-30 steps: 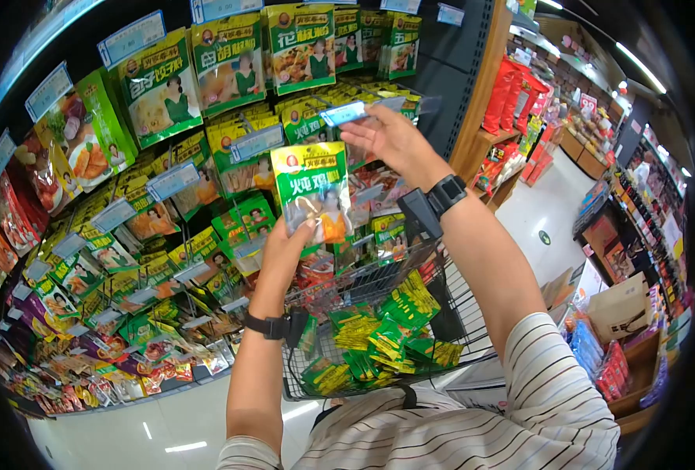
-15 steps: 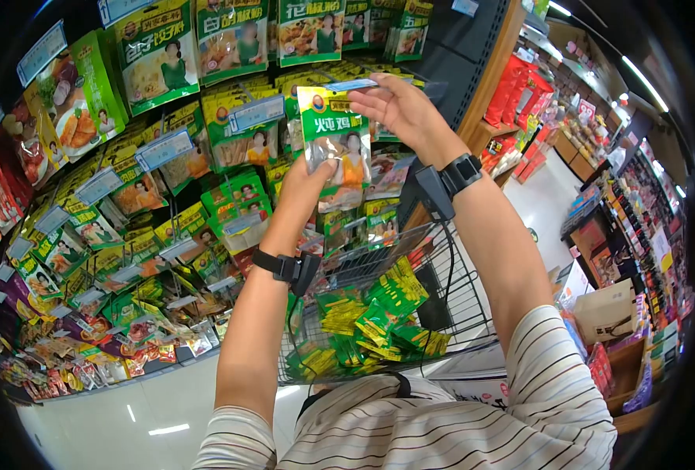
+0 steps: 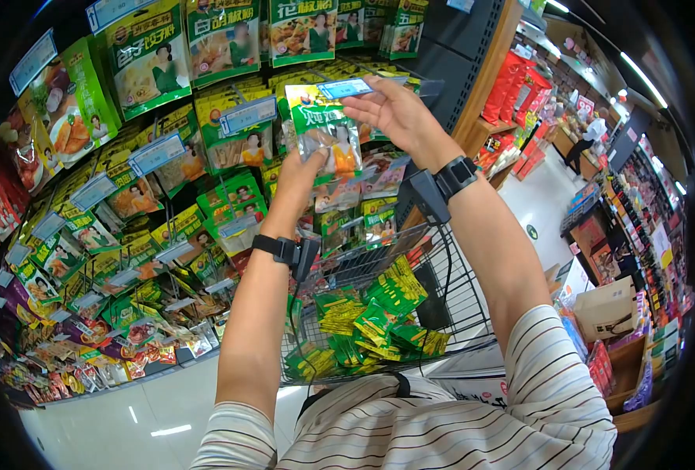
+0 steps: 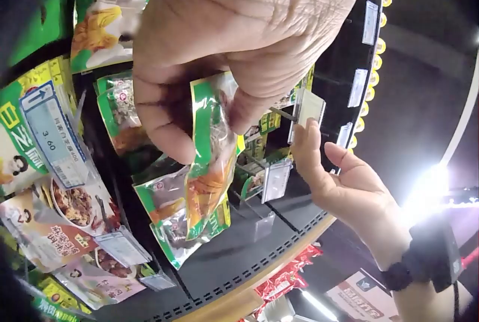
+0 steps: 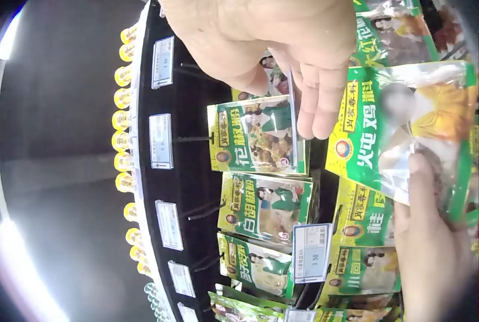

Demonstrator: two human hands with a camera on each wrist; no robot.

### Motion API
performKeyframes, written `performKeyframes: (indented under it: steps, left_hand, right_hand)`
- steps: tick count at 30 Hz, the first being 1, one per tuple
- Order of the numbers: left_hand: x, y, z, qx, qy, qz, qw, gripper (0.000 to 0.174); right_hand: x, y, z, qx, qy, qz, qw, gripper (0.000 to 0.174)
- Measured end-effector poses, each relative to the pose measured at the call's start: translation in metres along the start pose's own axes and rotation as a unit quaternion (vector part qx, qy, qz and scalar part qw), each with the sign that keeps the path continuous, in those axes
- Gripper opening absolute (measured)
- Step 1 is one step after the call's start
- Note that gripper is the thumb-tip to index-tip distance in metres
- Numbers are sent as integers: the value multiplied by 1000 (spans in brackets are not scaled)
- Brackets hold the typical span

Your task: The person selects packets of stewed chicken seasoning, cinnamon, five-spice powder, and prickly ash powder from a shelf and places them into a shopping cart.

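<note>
My left hand (image 3: 300,174) holds a green and yellow seasoning packet (image 3: 328,141) by its lower part, thumb across the clear front. Spices and an orange-clad figure show on this packet (image 5: 404,127) in the right wrist view. In the head view its top lies right at a price tag (image 3: 342,88) on the end of a shelf hook, and the tag covers part of it. My right hand (image 3: 400,117) pinches that tag between thumb and fingers. From the left wrist, my right hand (image 4: 348,187) is seen with fingertips at the tag (image 4: 308,109). Similar packets hang behind.
Rows of hanging packets (image 3: 148,59) with price tags on hooks fill the shelf. Below my hands stands a wire shopping cart (image 3: 472,313) with several green and yellow packets (image 3: 390,301) heaped inside. A wooden shelf edge (image 3: 480,70) borders the aisle, where a distant person (image 3: 590,137) stands.
My left hand has raised the packet from below the tag up to it, and the packet's top has tipped in under the tag. The right hand keeps its hold on the tag.
</note>
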State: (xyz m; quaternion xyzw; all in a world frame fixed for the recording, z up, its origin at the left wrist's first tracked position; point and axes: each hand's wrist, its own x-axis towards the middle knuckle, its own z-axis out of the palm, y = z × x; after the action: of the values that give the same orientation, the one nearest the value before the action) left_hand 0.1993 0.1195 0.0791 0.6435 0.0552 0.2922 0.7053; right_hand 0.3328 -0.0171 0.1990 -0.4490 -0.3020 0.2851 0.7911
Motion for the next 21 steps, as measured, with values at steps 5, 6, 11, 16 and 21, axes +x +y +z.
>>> performKeyframes:
  steps: [5,6,11,16,21]
  left_hand:
    - [22,5,-3,62,39,-38,997,35]
    - [27,5,-5,78,47,-36,995,33]
    - [83,-69,-33,174,145,6,974,49]
    - [61,-62,-41,132,46,-12,990,38]
    - [49,-45,-40,174,105,-23,979,54]
  right_hand:
    - [-6,7,-1,0,6,20,1000,24]
    - [-8,10,-4,3,-10,21,1000,23]
    - [-31,29,-13,5,-15,29,999,24]
    - [-61,58,-42,48,-37,56,997,33]
    - [-106,80,-61,63,-13,111,992,45]
